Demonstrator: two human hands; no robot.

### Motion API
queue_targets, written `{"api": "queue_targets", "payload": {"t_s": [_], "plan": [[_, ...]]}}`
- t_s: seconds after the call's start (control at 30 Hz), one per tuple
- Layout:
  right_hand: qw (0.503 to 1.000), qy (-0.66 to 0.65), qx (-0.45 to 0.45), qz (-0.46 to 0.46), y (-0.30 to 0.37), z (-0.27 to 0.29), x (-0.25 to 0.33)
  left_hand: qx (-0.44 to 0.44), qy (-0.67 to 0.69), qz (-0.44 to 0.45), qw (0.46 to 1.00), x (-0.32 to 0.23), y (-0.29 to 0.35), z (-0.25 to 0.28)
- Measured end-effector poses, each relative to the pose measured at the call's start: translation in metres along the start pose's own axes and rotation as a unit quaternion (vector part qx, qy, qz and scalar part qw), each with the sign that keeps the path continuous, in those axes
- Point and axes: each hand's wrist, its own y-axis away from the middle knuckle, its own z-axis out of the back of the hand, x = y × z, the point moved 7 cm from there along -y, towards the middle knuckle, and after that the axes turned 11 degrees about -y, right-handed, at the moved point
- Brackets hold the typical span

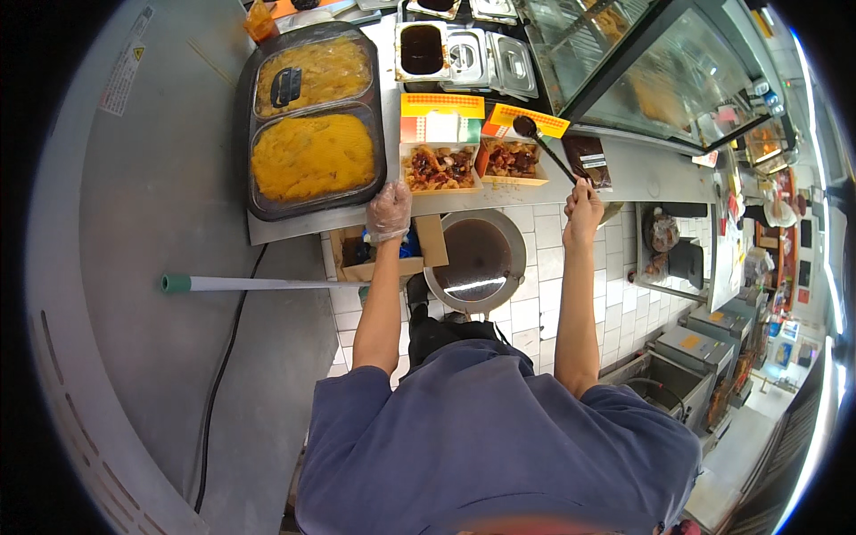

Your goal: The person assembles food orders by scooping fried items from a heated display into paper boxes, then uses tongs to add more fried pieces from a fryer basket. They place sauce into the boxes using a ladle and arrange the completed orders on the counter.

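My right hand (583,212) is closed on the handle of a black ladle (553,157). The ladle's bowl, coated in dark sauce, is over the lid of the right open takeaway box (513,160). A second takeaway box (439,169) stands open to its left; both hold fried pieces with dark sauce on them. At the counter's front edge, in a clear plastic glove, my left hand (390,212) is curled into a fist beside the black tray (267,210). I see nothing in its fingers. A pan of dark sauce (422,50) sits behind the boxes.
Yellow food (312,159) fills two sections of the tray. Metal lids (499,62) lie behind the boxes, with a glass display case (669,80) to the right. Below the counter are a large pot of brown liquid (477,254), a cardboard box (432,241) and a white pole (259,283).
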Motion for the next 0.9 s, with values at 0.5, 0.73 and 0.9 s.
{"api": "queue_targets", "payload": {"t_s": [0.5,0.73,0.9], "plan": [[0.864,0.372,-0.014,0.338,0.023,-0.022,0.004,0.016,-0.020,0.000,1.000,-0.007,-0.001,0.005],[0.882,0.337,0.015,0.328,0.045,-0.020,0.006,0.005,-0.025,-0.007,1.000,-0.007,0.001,0.006],[0.859,0.370,0.044,0.351,0.061,-0.021,0.009,0.023,-0.026,0.010,0.999,-0.007,0.000,0.007]]}}
